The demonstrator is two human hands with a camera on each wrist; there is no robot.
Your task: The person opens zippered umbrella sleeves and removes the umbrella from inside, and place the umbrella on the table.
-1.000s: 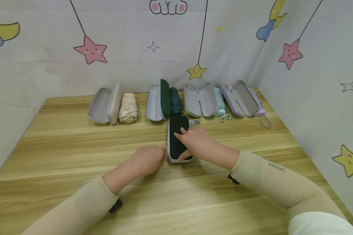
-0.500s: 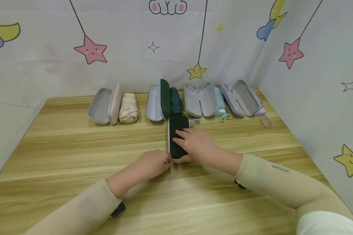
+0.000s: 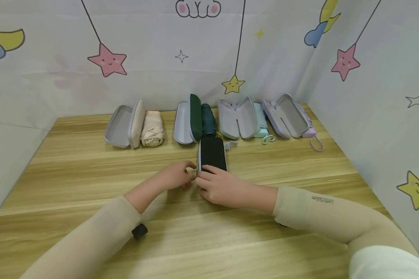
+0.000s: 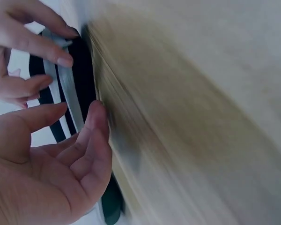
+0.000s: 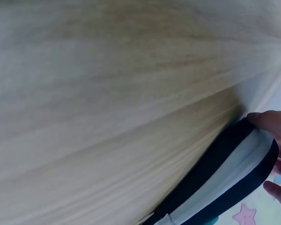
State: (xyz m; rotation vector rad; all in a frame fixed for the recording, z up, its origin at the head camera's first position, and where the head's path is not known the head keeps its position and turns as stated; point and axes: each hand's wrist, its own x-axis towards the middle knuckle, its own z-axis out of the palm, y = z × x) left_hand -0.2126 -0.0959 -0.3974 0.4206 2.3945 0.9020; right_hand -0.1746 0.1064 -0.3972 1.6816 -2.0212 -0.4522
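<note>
A black zip case (image 3: 213, 152) with a grey zipper band lies closed on the table, lengthwise away from me. My right hand (image 3: 227, 188) grips its near end, covering that part in the head view. In the right wrist view the thumb (image 5: 267, 123) presses the lower corner and the fingers reach over the other side. Just left of the case is my left hand (image 3: 174, 176), its fingers loosely bent. The left wrist view shows its thumb (image 4: 49, 115) apart from the fingers, close to the zipper band (image 4: 71, 96). Whether its fingertips touch the case is unclear.
Behind stand opened cases: beige (image 3: 136, 124), dark green (image 3: 195, 118), grey-lined (image 3: 239, 118) and lilac (image 3: 288, 116). Folded umbrellas lie beside them: beige (image 3: 153, 128), dark teal (image 3: 208, 120), mint (image 3: 261, 120) and lilac (image 3: 309, 133). A printed curtain (image 3: 153, 38) hangs behind the table.
My right hand has moved from the case's right side and top to its near end. My left hand went to the near-left corner, then back up along the left side.
</note>
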